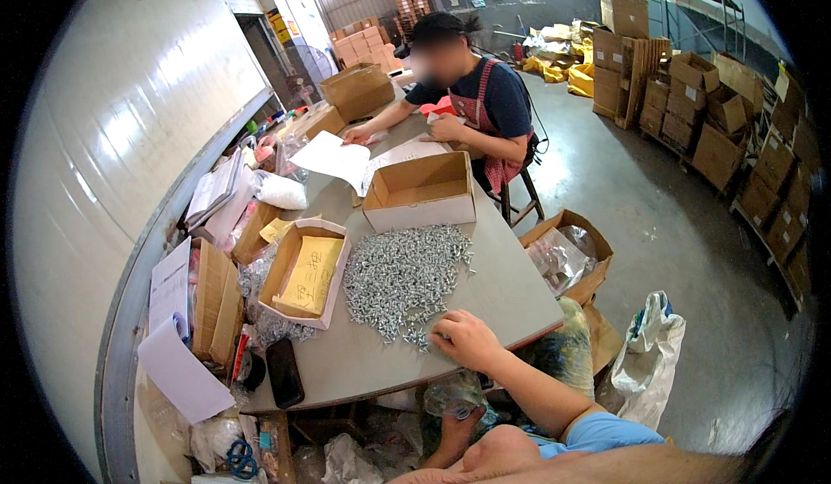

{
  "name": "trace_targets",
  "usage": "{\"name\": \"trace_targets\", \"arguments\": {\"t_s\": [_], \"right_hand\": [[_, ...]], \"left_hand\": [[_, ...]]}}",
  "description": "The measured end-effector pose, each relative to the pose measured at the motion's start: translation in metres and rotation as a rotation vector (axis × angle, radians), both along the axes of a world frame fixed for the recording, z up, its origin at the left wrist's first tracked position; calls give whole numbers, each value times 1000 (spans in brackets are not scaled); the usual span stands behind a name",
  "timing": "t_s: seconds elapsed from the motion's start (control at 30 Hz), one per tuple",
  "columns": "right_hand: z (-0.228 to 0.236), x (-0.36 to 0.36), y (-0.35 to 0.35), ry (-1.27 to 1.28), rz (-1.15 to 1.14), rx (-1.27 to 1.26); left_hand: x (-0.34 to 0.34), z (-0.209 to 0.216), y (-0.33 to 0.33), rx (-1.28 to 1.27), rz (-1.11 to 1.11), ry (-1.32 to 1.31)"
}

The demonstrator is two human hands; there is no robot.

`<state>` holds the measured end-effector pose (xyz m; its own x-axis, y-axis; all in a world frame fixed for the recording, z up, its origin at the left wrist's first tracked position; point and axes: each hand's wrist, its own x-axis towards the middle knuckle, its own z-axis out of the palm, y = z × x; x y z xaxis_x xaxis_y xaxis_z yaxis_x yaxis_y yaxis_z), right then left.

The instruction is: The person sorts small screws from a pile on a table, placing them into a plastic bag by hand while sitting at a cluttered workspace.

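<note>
Right hand | back up, fingers bent | at screws' near edge

Screw heap mid-worktop. Shallow box directly behind heap; second box just left of it, envelope inside. Phone at near-left corner, tape roll to its left. Right hand at heap's near-right margin; left hand below near edge, by plastic bag. Carton on floor, off right edge. Co-worker seated beyond, far right edge.
</note>
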<state>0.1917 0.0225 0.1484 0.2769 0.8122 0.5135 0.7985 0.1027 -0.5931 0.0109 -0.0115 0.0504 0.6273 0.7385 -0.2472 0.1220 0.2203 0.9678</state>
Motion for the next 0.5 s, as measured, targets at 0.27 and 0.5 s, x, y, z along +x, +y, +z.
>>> {"name": "trace_targets", "arguments": {"t_s": [0.27,0.5], "right_hand": [[6,-4,-6,-64,15,-80],[6,-3,-6,-64,5,-113]], "left_hand": [[-1,-5,1,31,17,42],[0,-10,1,-41,-24,37]]}}
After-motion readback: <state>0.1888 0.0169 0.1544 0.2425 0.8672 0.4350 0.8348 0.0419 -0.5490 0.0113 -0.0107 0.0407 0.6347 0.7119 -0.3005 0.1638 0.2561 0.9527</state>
